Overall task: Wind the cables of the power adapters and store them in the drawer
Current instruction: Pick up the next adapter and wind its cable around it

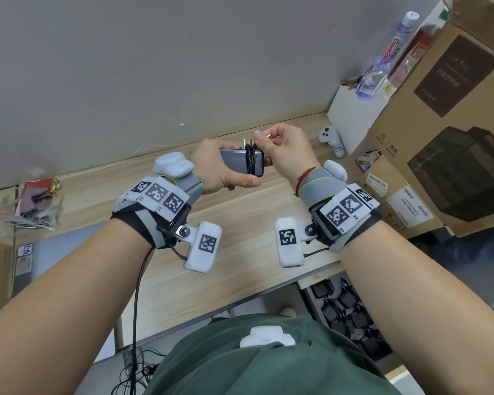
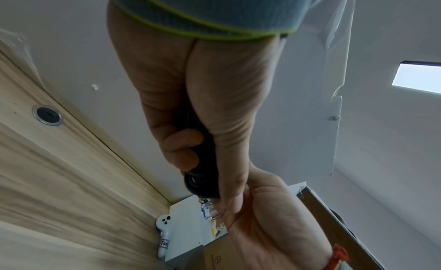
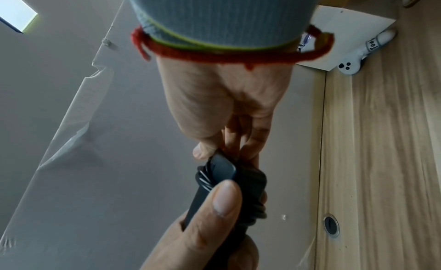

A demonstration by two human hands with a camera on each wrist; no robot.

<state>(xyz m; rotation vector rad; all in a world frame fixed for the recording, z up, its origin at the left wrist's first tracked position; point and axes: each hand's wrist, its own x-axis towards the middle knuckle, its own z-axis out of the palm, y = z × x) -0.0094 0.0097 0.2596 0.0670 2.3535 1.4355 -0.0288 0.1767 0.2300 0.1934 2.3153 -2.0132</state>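
Nearest, below the desk edge on the right: open drawer (image 1: 354, 312) w/ black adapters already stowed. Above the desk, left hand (image 1: 214, 163) grips the grey power adapter (image 1: 240, 162), cable (image 1: 250, 161) coiled round its end. Right hand (image 1: 285, 151) pinches the cable's metal plug tip (image 1: 269, 135). Step: finishing the wind. Next, prob: tuck the tip under the coils, keep tension, lower into drawer.

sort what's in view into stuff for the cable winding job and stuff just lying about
For the job:
power adapter
its wound cable
left hand
right hand
open drawer

Lying about:
water bottle
white controller
cardboard boxes
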